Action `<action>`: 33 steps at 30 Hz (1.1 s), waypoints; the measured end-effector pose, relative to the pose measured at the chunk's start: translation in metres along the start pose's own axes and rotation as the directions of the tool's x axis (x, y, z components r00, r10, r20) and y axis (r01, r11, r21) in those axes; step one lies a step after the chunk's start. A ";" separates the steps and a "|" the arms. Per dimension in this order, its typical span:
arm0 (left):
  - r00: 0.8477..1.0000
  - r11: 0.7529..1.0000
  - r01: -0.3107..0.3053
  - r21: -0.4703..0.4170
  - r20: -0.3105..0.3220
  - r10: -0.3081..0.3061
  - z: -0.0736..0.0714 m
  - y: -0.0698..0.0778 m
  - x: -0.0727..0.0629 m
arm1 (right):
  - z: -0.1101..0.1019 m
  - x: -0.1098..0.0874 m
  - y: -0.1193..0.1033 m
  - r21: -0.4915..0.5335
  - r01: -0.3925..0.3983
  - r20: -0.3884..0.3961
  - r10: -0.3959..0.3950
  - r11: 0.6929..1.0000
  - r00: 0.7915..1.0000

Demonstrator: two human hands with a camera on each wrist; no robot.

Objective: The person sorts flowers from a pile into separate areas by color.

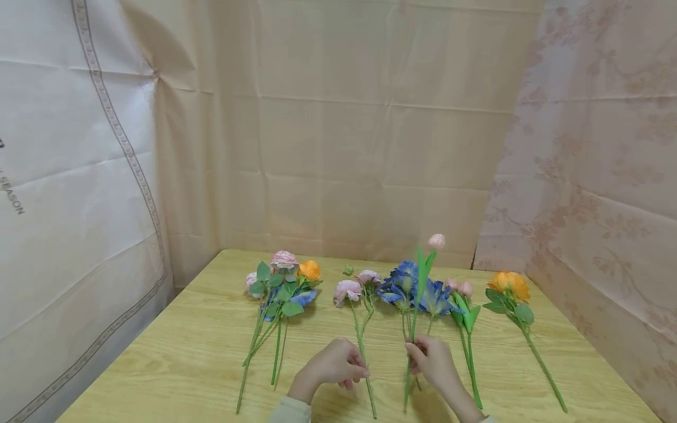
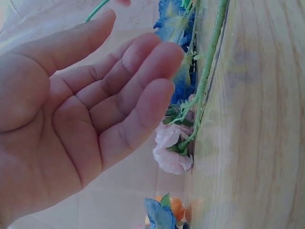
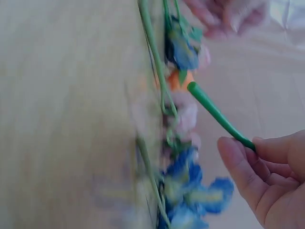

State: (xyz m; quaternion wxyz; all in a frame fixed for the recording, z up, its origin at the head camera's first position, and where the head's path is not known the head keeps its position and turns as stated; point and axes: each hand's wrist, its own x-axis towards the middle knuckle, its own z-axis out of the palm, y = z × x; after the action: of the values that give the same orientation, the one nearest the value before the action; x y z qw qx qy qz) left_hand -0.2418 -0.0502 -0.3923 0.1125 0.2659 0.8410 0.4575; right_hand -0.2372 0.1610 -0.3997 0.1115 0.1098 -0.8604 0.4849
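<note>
My right hand (image 1: 432, 359) pinches the green stem of an artificial pink tulip (image 1: 436, 241) between thumb and fingers. The tulip is raised, its bud up and leaning right, its long leaves in front of the blue flowers (image 1: 403, 285). In the right wrist view, the cut end of the green stem (image 3: 217, 113) sticks out past the fingertips. My left hand (image 1: 338, 364) holds nothing; its fingers are loosely bent, as the left wrist view shows of the palm (image 2: 71, 124). Its fingertips overlap the stem of a pale pink flower (image 1: 347, 292) in the head view.
On the wooden table (image 1: 174, 358) lie a mixed bunch of pink, orange and blue flowers (image 1: 284, 259) at left, two pink tulips (image 1: 465, 288) right of the blue ones, and an orange flower (image 1: 510, 286) at far right. Cloth curtains (image 1: 359, 147) hang round the table.
</note>
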 end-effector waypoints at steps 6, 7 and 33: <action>1.000 1.000 0.006 0.013 0.004 -0.006 0.000 -0.001 -0.001 | -0.024 0.001 0.012 -0.125 -0.106 -0.070 0.098 0.986 0.993; 1.000 1.000 0.008 0.014 0.005 -0.008 0.000 -0.001 -0.001 | -0.028 0.001 0.014 -0.130 -0.123 -0.071 0.115 0.984 0.991; 0.996 0.997 0.053 0.051 0.066 -0.057 0.002 -0.006 0.000 | -0.091 -0.003 0.067 -0.351 -0.203 0.023 0.225 0.914 0.974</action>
State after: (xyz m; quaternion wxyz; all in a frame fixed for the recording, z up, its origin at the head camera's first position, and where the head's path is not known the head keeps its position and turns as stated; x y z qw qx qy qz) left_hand -0.2435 -0.0516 -0.3983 0.1466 0.2606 0.8548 0.4242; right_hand -0.2462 0.2735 -0.4088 0.0482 0.0089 -0.9422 0.3316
